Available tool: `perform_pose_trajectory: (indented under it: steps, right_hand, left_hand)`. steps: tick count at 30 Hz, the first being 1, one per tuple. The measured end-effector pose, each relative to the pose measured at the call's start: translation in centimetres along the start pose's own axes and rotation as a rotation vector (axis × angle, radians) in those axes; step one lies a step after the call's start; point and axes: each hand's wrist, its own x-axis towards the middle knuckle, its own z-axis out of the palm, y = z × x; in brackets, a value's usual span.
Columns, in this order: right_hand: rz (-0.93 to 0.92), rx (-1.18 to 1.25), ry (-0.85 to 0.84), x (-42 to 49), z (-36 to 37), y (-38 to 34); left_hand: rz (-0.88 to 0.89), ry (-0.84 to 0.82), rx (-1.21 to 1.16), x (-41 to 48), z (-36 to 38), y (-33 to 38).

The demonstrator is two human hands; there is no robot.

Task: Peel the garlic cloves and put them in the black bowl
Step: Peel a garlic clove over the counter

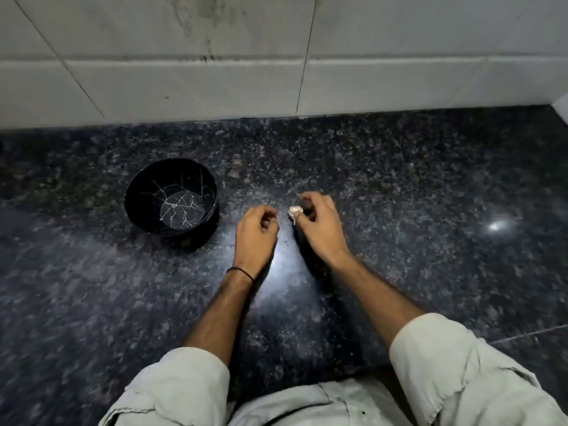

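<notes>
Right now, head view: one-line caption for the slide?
Right hand pinches a garlic clove at the granite counter, left hand curled beside it, empty black bowl at left.

Bare countertop beside black bowl

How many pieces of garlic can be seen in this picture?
1. The garlic is pinched by the right hand, to the right of the black bowl, which shows none inside. More could be hidden in the curled left hand.
</notes>
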Motion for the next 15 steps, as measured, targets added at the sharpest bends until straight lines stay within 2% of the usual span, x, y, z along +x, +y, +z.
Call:
perform_pose_trajectory:
  steps: [4,7,12,15]
  right_hand:
    - [-0.034,-0.102,0.008,-0.2,1.5,-0.1]
    - [-0.093,-0.065,0.047,-0.7,1.9,0.6]
    - [0.015,0.232,0.076,-1.8,1.4,0.9]
    - [0.148,0.492,0.048,-2.7,1.0,1.2]
  left_hand:
    - [-0.022,-0.003,-0.080,0.0,-0.2,-0.6]
    - [0.007,-0.008,-0.113,-0.1,-0.1,-1.2]
    - [-0.041,0.017,-0.151,0.0,0.4,-0.7]
    - [-0.128,0.017,-0.267,-0.6,1.3,-0.1]
